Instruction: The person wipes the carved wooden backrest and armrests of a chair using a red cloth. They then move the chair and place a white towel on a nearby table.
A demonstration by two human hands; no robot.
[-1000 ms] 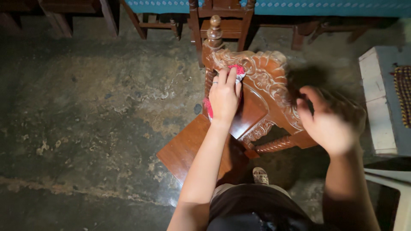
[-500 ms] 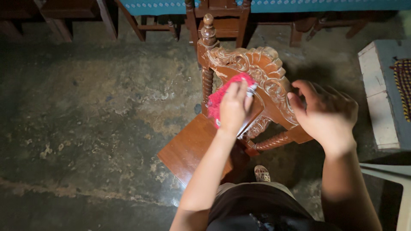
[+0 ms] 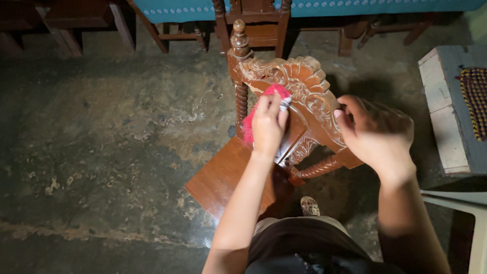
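Nearest the camera, the person's dark garment fills the bottom edge, with one sandalled foot (image 3: 309, 205) on the concrete floor (image 3: 101, 152) beneath it.

The left hand (image 3: 268, 124) presses a red cloth (image 3: 264, 104) flat against the front face of the carved wooden chair (image 3: 284, 116), just below the carved crest. The fingers lie together, closed over the cloth, with a ring visible on one finger. The cloth protrudes above and left of the fingers.

The right hand (image 3: 378, 134) grips the right edge of the carved crest; its fingers curl around the wood in a narrow hold. The far side of the grip is hidden by the hand.

The chair seat (image 3: 223, 175) extends toward the lower left; its near corner is covered by the left forearm.

Compared with half a second earlier, the left hand and cloth have moved slightly up and left on the backrest, and the right hand has closed onto the crest.

Farther off, a grey-white bench (image 3: 446, 111) carries a woven mat (image 3: 477, 99), cut off at the right edge. More chair legs (image 3: 162, 30) and a teal cloth (image 3: 355, 6) cross the top edge.
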